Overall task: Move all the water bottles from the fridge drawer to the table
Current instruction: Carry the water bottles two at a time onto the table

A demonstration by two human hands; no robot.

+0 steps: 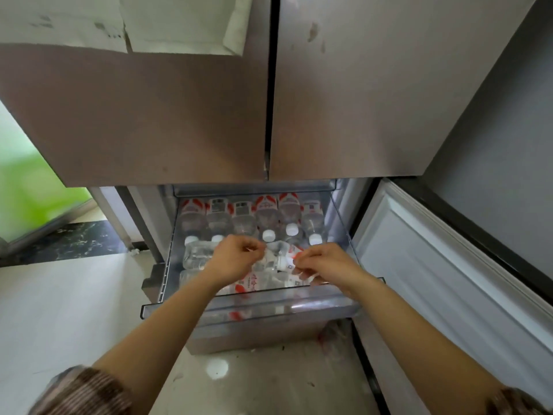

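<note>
The clear fridge drawer [248, 307] is pulled out and holds several water bottles with red-and-white labels. A back row of bottles [266, 217] lies with white caps toward me. More bottles lie crosswise in front, one at the left [196, 257]. My left hand [232, 259] and my right hand [324, 262] both reach into the front of the drawer. Their fingers curl around a crosswise bottle [284, 262] between them, the left at its clear end, the right at its labelled end. The image is blurred, so how firm the grip is stays unclear.
Two brown upper fridge doors [179, 115] hang shut above the drawer. An open lower door [449, 265] with a white lining stands at the right. Pale floor [74, 310] lies at the left, with a dark marble strip behind it.
</note>
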